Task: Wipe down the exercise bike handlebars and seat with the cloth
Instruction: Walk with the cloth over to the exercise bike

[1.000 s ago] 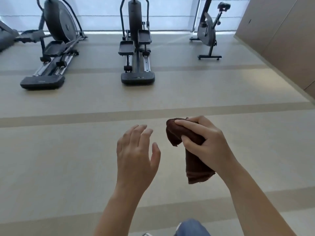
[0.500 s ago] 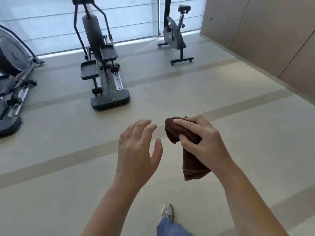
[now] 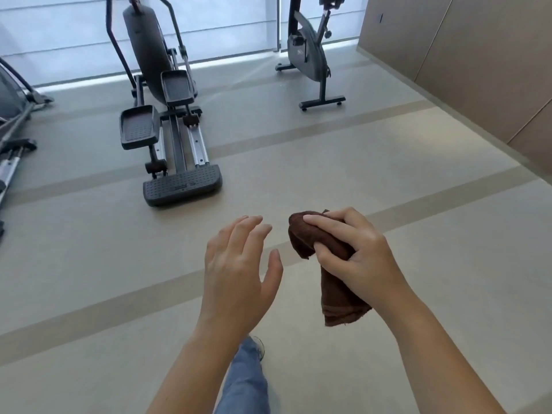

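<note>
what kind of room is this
Most likely a gym or fitness room: an elliptical trainer and an exercise bike stand on a plain floor by a shaded window, with part of another machine at the left edge.

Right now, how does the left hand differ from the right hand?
The left hand is open, fingers relaxed, and holds nothing; the right hand grips the brown cloth. The left hand's fingers point forward; the right hand's point sideways, toward the left. Both hang over the floor, well short of the exercise bike.
</note>
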